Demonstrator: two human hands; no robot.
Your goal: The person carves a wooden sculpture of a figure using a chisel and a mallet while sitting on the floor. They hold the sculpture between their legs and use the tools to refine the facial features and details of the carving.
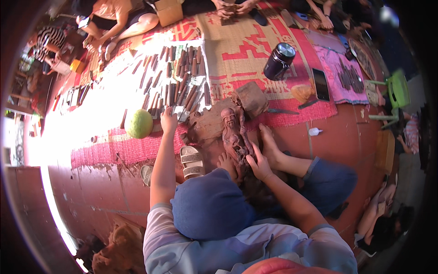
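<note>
I sit on a red tile floor at the near edge of a red and tan mat. Strong light washes out the mat's left side, where I make out little. Chisels lie in rows on its left half, handles packed close together. A green fruit sits by the near edge, left of them. A flask is on the right half, and a phone lies close to the near right corner. Beyond it, a pink cloth with dark tools runs along the right edge, and a green chair stands past that. Another person's hands work at the far edge; a person sits at the far left corner.

The carving, a bearded figure, is in front of me between my bare feet, its head by a log at the near edge. My right arm bends in, and my right hand is closed on the carving's lower right side, thumb uppermost. My left arm reaches almost straight, past my sandals, and my left hand is at the near ends of the chisels, fingers forward; I cannot tell whether they pinch one.
</note>
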